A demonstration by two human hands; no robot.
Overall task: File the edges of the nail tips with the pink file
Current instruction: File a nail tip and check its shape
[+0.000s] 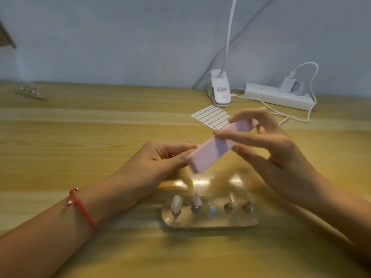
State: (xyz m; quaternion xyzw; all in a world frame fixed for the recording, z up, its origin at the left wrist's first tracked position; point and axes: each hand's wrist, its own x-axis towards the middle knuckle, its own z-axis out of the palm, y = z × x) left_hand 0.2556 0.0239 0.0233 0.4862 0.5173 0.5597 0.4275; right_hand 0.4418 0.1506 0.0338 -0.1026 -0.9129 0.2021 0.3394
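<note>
Pink and block-shaped, the file [218, 146] hangs slantwise in the air above the middle of the desk [80, 137], its faces matte and its corners square. The right hand [269, 143] grips its upper half, fingers and thumb curled round it. The left hand [164, 157] meets its lower end with thumb and forefinger pinched together; whether a tip sits between them is too small to tell. Filing looks to be under way on one piece at most: clear nail tips [176, 203] stand on pegs of a shiny holder [210, 222] by the desk's near edge, apparently waiting. A sticker sheet [210, 116] lies toward the far edge.
</note>
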